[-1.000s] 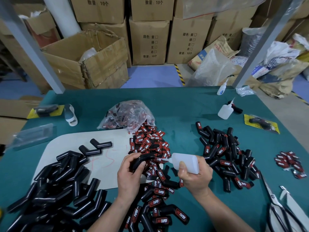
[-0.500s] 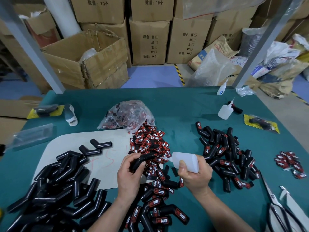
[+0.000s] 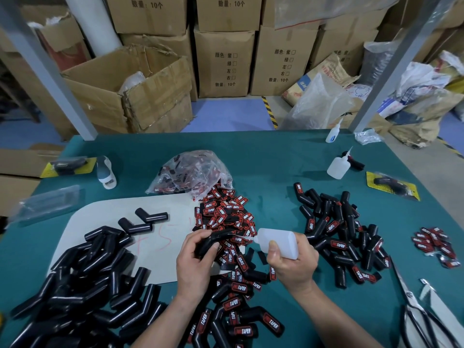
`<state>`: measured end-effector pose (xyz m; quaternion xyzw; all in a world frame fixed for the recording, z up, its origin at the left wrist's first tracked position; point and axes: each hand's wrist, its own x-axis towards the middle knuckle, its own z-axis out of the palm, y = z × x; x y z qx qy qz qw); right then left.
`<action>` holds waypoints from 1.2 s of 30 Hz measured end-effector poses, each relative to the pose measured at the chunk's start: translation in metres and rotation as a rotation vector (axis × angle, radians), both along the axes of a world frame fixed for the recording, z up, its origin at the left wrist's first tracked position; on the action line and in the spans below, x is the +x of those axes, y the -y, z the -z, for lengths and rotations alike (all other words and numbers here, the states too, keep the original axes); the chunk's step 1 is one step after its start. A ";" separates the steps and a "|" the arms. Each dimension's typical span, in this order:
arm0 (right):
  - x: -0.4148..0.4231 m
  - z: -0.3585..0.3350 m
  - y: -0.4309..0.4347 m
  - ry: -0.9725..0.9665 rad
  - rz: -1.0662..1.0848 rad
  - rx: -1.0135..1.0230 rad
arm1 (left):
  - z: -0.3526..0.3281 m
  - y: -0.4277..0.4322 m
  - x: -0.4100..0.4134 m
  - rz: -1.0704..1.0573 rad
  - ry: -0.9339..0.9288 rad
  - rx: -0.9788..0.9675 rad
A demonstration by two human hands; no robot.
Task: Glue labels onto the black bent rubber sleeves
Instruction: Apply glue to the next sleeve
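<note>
My left hand (image 3: 194, 262) grips a black bent rubber sleeve (image 3: 213, 241) above the pile of red and black labels (image 3: 226, 212). My right hand (image 3: 292, 263) holds a white glue bottle (image 3: 277, 241) on its side, nozzle pointing left at the sleeve's end. A big heap of plain black sleeves (image 3: 82, 285) lies at the left, partly on a beige mat (image 3: 160, 244). Labelled sleeves are piled at the right (image 3: 344, 234) and in front of me (image 3: 241, 312).
A plastic bag of labels (image 3: 190, 173) lies behind the label pile. Two spare glue bottles (image 3: 337, 167) (image 3: 333, 133) stand at the back right. Scissors (image 3: 421, 315) lie at the right front, a small label heap (image 3: 435, 243) at the right edge. Cardboard boxes stand behind the green table (image 3: 263, 156).
Both hands stay almost where they were; the bottle's nozzle has edged slightly closer to the sleeve end.
</note>
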<state>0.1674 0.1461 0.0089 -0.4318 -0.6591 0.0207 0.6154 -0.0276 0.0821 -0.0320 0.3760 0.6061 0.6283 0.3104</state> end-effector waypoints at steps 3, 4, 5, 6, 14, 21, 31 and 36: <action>0.000 0.000 0.000 0.016 0.002 -0.001 | 0.000 0.001 -0.001 0.012 -0.012 0.005; 0.000 0.000 0.001 0.025 0.000 0.006 | 0.000 0.001 -0.001 0.018 -0.024 0.008; 0.000 0.000 0.001 0.032 -0.001 0.012 | -0.001 0.001 -0.001 0.025 -0.038 0.012; 0.000 0.000 0.002 0.036 -0.002 0.016 | -0.001 0.001 -0.001 0.033 -0.050 0.014; -0.004 -0.003 0.006 0.080 -0.005 0.014 | -0.001 0.002 -0.001 0.042 -0.070 0.011; -0.003 -0.003 0.006 0.068 0.003 -0.003 | -0.005 0.002 0.000 0.011 -0.058 -0.012; -0.005 -0.002 0.008 0.008 -0.006 -0.023 | -0.002 0.002 0.000 0.027 -0.030 -0.025; -0.005 -0.002 0.010 0.009 -0.023 -0.012 | -0.003 0.002 0.000 0.036 -0.046 -0.031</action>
